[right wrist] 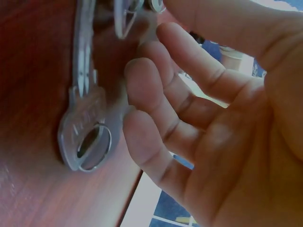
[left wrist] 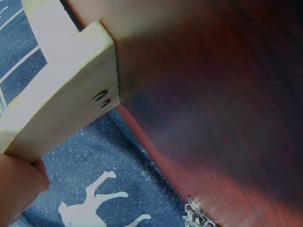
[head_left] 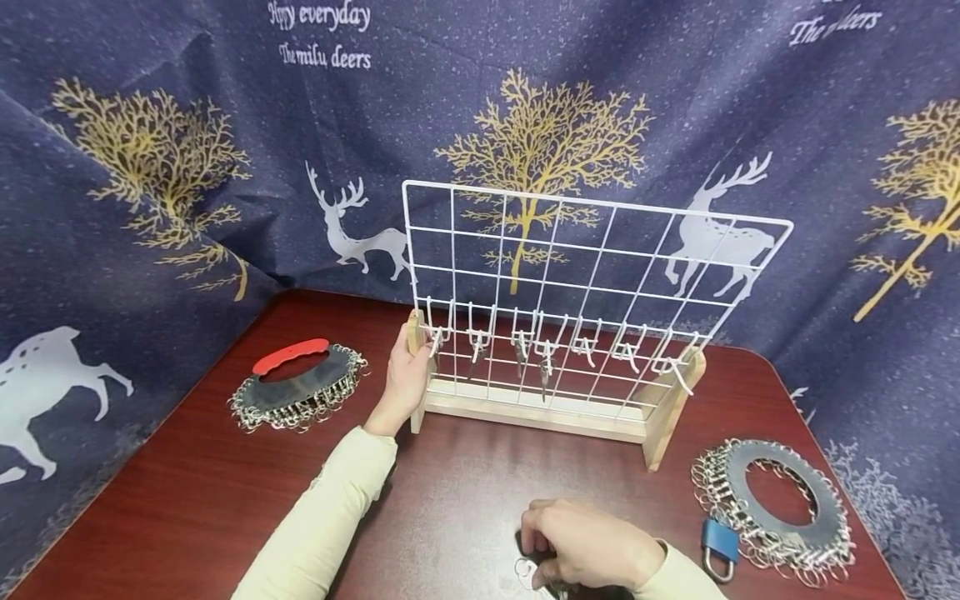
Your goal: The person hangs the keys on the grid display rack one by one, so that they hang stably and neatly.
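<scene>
1. Gripped the wooden end panel (left wrist: 61, 109) of the wire hook rack (head_left: 532, 419) with the left hand (head_left: 407, 375), with fingers closed round its edge.
2. Held the right hand (head_left: 585, 540) low over a key (right wrist: 83, 116), with fingers loosely curved; could not tell whether touching it.
3. Saw the key on or just above the surface (head_left: 180, 483), nearer than the rack, with a thin metal ring (right wrist: 108, 147) through its head.
4. Faced the rack between the right hand and the cloth backdrop (head_left: 420, 100), with hanging keys (head_left: 547, 368) on some hooks (head_left: 625, 350).
5. Found a blue padlock (head_left: 722, 540) at right, just beside a grey ring-fringed plate (head_left: 830, 504); spotted a similar plate (head_left: 296, 386) with a red handle (head_left: 291, 356) well apart, at left.
6. Worked on glossy reddish-brown wood grain, with pale glare near the middle.
7. Noticed white deer (head_left: 367, 246), golden trees (head_left: 523, 217) and lettering (head_left: 322, 15) across the dark-blue backdrop.
</scene>
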A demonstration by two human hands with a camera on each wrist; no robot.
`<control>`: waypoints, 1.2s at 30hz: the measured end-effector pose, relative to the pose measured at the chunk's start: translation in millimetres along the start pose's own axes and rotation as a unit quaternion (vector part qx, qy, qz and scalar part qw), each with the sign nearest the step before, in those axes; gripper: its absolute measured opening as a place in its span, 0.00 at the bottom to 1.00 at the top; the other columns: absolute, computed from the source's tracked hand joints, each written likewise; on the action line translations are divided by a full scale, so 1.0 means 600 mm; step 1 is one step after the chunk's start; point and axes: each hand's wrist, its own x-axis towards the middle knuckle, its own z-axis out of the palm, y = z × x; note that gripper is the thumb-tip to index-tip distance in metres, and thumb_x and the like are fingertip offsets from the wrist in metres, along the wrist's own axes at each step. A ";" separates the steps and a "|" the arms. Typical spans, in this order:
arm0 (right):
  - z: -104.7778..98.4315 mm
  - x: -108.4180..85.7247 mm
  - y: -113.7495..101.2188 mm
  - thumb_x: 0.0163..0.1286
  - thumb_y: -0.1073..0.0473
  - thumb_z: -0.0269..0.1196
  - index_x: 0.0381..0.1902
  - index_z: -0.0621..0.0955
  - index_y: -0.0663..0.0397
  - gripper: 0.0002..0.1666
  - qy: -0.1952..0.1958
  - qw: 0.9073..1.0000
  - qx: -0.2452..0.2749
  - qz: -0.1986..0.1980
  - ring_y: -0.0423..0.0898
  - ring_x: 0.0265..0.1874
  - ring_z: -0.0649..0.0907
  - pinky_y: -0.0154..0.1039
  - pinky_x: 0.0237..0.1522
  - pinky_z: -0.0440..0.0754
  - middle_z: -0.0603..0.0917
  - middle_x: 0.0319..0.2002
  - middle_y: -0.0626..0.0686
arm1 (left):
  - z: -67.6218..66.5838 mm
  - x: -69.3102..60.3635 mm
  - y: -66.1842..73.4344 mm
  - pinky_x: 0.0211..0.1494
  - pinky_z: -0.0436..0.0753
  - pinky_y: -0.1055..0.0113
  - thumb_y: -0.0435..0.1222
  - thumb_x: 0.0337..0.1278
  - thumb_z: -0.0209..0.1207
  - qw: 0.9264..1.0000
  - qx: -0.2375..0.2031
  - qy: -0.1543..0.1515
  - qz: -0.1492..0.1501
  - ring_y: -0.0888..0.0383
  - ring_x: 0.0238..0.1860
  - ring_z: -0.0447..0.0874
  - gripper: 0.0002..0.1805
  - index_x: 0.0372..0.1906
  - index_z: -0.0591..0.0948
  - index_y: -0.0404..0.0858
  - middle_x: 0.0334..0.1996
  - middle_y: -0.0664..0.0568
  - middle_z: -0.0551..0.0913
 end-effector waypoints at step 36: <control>0.010 0.005 -0.001 0.52 0.62 0.70 0.34 0.74 0.41 0.17 -0.007 1.000 0.026 -0.006 0.25 0.21 0.70 0.20 0.25 0.67 0.69 0.21 0.30 | 0.001 0.001 -0.003 0.46 0.77 0.60 0.26 0.63 0.49 1.000 -0.002 0.006 0.007 0.49 0.42 0.77 0.10 0.48 0.73 0.34 0.42 0.38 0.79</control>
